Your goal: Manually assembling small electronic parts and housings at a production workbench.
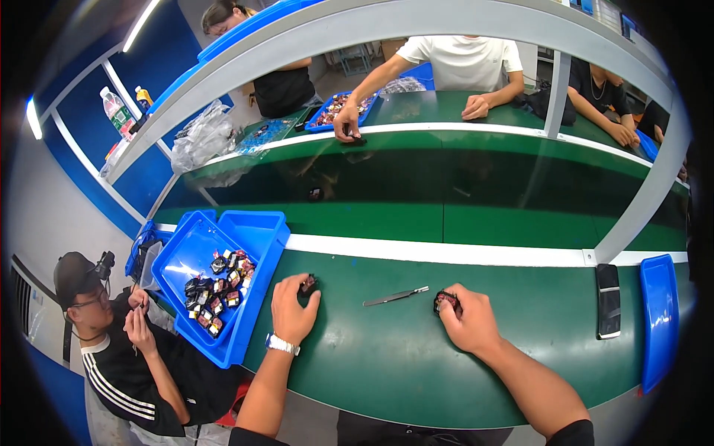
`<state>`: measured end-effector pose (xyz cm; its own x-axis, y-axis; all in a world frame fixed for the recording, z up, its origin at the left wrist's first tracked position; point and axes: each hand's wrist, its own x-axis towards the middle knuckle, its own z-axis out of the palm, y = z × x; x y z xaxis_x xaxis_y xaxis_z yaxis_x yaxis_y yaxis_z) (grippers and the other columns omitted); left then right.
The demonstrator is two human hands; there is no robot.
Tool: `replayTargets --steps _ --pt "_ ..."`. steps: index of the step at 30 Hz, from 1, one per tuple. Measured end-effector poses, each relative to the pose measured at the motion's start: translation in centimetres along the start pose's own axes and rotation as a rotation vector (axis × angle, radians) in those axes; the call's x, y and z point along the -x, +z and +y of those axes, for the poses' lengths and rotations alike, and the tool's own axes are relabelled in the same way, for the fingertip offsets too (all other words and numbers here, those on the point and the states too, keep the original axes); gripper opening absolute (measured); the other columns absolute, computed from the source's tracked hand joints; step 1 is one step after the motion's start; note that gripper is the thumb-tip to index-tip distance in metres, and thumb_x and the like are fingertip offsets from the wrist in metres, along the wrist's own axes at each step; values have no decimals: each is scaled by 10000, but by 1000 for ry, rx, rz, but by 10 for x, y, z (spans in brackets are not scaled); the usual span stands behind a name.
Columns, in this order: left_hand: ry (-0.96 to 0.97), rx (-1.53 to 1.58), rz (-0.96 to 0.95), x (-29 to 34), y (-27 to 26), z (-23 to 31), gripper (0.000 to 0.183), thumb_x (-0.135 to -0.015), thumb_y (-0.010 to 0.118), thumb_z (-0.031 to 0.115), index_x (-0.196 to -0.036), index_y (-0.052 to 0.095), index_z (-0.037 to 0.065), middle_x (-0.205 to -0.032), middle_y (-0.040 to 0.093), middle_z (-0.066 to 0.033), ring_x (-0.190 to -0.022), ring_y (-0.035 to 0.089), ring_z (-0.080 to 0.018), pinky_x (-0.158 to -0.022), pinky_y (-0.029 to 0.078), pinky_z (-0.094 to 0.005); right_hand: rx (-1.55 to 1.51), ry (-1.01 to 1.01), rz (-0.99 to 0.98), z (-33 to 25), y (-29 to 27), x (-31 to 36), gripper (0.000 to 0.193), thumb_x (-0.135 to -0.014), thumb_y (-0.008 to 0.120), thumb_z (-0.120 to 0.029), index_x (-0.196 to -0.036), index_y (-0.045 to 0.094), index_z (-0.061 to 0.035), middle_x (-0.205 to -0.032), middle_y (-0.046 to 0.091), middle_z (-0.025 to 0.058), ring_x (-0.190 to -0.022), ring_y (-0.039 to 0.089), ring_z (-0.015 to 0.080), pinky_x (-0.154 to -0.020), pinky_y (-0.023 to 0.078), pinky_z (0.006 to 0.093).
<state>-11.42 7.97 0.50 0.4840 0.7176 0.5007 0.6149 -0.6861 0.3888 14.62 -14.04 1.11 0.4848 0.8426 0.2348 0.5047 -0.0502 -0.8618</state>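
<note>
My left hand (292,311), with a metal watch (282,344) on its wrist, is closed on a small dark part (309,283) beside the blue tray. Its fingers hide much of that piece. Over the green bench, my right hand (471,321) grips a small black part with a reddish middle (446,300) between thumb and fingers. Metal tweezers (396,296) lie on the bench between both hands, touched by neither. Several similar black and reddish parts (216,296) are heaped in the tilted blue tray (179,253) at the left.
Beyond the white rail (439,251) runs a green conveyor belt (372,219) carrying one dark part (315,194). A black phone (608,301) and an upright blue tray (659,323) stand at the right. A grey frame (416,21) arches overhead. Co-workers sit at the left and across.
</note>
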Motion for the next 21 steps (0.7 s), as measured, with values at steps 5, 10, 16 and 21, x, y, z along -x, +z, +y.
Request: replayTargets --steps 5,10,16,21 --pt "260 -52 184 -20 -9 51 326 -777 748 76 -1090 669 31 -1073 682 -140 -1012 636 -338 -939 492 -435 -25 -58 69 6 4 0 107 -879 607 -89 -880 638 13 -626 589 93 -506 514 147 -507 418 309" --pt "161 85 -42 -99 31 40 321 -818 726 169 -1096 672 18 -1086 693 -183 -1012 657 -356 -894 522 -425 16 26 8 4 -5 0 121 -885 599 -103 -903 634 11 -693 644 144 -572 621 249 -574 491 360" --pt "-218 -116 -14 -195 106 -36 535 -807 774 307 -1239 646 19 -1146 704 -212 -1085 671 -359 -917 536 -452 13 47 -5 -2 -4 -1 117 -884 605 -107 -896 637 6 -672 634 122 -548 602 215 -562 483 343" --pt "-276 -146 -24 -211 122 -54 568 -778 806 259 -1270 642 27 -1110 730 -195 -1039 697 -370 -927 540 -436 -12 36 -11 3 1 -3 104 -878 613 -98 -890 637 2 -657 628 103 -526 587 188 -539 472 332"
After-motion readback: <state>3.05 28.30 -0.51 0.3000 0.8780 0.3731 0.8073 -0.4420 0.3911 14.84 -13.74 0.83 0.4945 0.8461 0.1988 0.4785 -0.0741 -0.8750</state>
